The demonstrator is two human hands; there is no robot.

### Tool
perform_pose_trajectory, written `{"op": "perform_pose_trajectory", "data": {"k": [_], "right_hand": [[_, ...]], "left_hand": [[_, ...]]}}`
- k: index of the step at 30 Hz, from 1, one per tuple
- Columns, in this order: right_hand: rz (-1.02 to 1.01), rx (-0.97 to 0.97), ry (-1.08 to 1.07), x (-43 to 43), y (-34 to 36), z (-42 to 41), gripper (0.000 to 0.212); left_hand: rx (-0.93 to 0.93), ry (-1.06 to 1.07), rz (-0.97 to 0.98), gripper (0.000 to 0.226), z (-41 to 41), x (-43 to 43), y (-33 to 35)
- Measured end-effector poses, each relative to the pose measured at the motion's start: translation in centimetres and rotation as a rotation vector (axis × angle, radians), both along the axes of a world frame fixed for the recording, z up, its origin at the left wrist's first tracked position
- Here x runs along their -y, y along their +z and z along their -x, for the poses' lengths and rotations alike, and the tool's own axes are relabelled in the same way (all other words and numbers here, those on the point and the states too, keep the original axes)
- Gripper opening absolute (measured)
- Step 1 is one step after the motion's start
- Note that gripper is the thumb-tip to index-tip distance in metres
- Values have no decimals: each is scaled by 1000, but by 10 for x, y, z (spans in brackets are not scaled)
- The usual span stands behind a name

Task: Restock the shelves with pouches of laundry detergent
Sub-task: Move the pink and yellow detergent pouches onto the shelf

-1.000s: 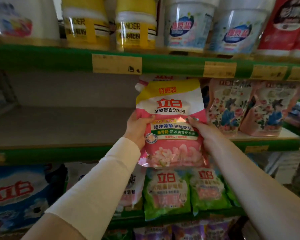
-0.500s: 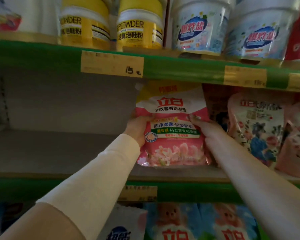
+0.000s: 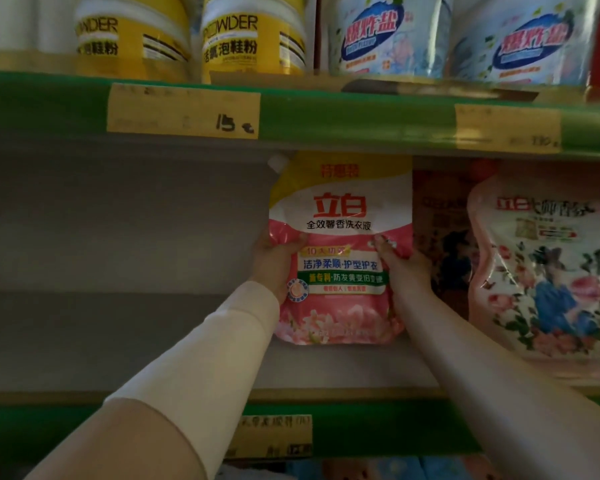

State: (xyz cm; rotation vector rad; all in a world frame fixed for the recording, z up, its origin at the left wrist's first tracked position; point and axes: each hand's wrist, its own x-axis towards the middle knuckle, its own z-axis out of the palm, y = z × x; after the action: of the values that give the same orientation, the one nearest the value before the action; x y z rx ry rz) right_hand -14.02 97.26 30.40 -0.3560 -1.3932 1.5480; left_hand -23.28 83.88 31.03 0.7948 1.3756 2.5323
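Note:
A pink, white and yellow detergent pouch (image 3: 340, 216) with red characters stands upright on the grey middle shelf (image 3: 118, 334), its base on the board. My left hand (image 3: 274, 261) grips its left edge, thumb across the front. My right hand (image 3: 400, 265) grips its right edge, fingertips on the front. The pouch's cap sits just under the green shelf rail above. Directly to its right stand floral detergent pouches (image 3: 541, 271); one is partly hidden in shadow behind my right hand.
The upper shelf's green rail (image 3: 361, 116) with yellow price labels runs just over the pouch. Yellow powder tubs (image 3: 253, 36) and blue-labelled white tubs (image 3: 388, 36) stand above. Left of the pouch the shelf board is bare. A green front rail (image 3: 378, 431) edges the shelf below.
The pouch has moved up and back from in front of the shelf edge into the shelf, and now stands on the board. The view has moved closer and upward.

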Motion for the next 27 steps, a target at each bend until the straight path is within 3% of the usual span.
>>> {"op": "perform_pose_trajectory", "data": {"k": [13,21,27], "right_hand": [[11,22,52,-16,-5,12,15],[131,76,112,-15,-6,3,24],[237,31,107,-10,-3,5,25]], "left_hand": [[-72,3,-31,26,15,-11,-10],[-164,33,264,20,18,1,-20],[-70,4,166,17,14,-5,-18]]}}
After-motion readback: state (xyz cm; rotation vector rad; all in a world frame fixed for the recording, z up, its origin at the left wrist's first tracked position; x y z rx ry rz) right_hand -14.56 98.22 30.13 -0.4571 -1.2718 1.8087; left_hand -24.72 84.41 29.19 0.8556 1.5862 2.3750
